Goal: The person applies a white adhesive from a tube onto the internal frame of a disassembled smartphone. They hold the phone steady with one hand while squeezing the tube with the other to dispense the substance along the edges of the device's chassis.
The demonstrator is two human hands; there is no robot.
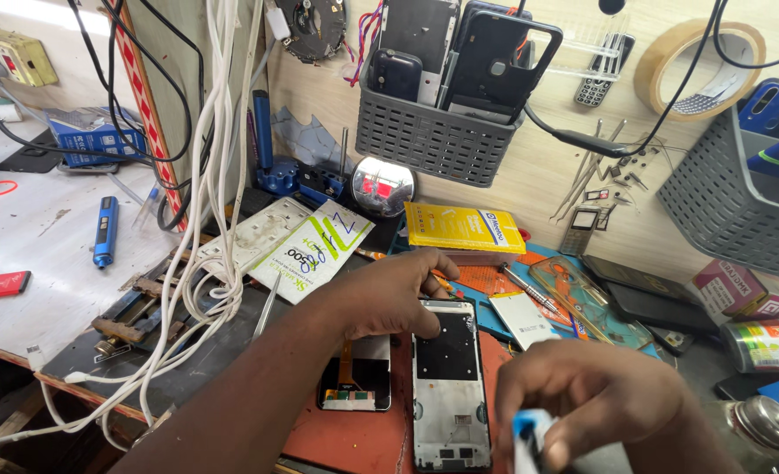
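Observation:
An opened phone frame lies face up on a red mat, its black inner plate showing. My left hand rests at the frame's top left edge, fingers curled, pressing on it. Beside it, a detached screen panel with an orange flex cable lies on the mat. My right hand hovers low at the frame's right, pinching a small blue and white object; what it is I cannot make out.
A metal tin and a can stand at the right. Yellow packet, tweezers, white cables, a blue pen tool and grey wall baskets with phones surround the mat.

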